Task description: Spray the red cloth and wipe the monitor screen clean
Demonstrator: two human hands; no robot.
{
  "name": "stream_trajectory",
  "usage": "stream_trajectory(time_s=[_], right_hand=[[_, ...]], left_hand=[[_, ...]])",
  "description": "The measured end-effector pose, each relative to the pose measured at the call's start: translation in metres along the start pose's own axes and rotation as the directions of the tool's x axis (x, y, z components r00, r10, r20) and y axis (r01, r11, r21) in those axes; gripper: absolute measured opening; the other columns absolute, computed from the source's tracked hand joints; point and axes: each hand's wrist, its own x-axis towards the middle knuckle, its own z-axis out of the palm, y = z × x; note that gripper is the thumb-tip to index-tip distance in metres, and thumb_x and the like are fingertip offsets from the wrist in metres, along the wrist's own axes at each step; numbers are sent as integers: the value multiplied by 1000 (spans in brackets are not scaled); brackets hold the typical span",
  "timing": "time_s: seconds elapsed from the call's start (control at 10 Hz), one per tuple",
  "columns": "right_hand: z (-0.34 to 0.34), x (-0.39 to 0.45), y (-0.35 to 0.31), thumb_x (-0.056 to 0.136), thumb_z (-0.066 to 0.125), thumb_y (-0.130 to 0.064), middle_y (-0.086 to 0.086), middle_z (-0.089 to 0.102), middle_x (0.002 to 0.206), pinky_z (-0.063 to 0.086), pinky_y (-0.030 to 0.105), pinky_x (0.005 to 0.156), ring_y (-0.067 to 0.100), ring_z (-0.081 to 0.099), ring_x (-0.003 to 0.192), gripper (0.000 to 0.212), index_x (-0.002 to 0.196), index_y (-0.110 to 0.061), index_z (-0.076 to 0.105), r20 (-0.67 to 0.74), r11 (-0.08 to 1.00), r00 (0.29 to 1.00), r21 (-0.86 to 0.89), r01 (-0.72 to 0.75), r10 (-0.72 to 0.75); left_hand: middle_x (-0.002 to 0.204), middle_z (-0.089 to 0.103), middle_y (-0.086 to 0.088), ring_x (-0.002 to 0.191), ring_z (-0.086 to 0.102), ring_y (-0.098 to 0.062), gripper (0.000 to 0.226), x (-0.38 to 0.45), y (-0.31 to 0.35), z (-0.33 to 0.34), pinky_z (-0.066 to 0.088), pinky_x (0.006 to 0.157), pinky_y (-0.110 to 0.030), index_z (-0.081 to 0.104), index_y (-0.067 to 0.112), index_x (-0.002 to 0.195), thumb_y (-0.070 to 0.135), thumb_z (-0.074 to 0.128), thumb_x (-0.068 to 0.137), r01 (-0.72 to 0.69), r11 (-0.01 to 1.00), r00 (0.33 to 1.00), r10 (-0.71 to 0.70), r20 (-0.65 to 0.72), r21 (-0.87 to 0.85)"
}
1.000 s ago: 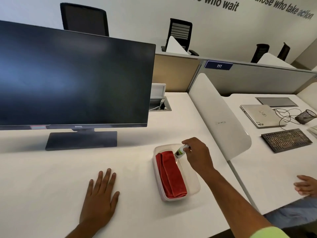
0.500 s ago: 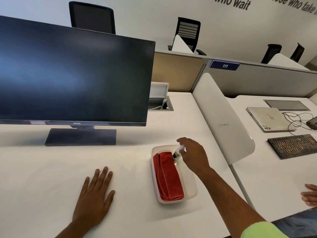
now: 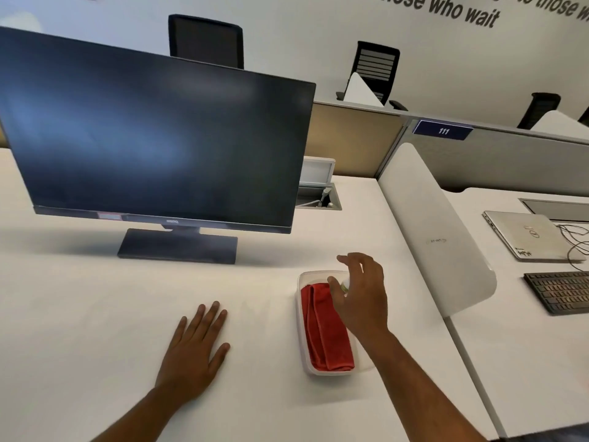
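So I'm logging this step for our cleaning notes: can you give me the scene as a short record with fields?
monitor: dark, upright on desk
cloth: red, folded, lying in tub
bottle: mostly hidden behind right hand, in tub's far end
left hand: flat on desk, fingers straight
right hand: over tub, fingers curled near bottle; grip unclear
wiping: not yet begun

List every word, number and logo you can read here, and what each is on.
"those who wait": wall lettering, cut off at the frame edge.
"111": blue plate on the partition.
"BenQ": monitor bezel, barely legible.
Laptop logo and scrawl, divider mark: unreadable.
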Motion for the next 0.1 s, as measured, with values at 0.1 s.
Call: stream_trajectory(time_s=[0.1], right_hand=[[16,-20,-31,91,79,-21,3,63,137,51,49,111,25,54,132,39,128,-20,69,-22,994,997,75,78,-76]], left_hand=[[169,-12,13,157,-12,-15,80,5,-2,2,-6,126,-35,-3,33,162,72,-7,92,-9,1000,999,9,45,-6]])
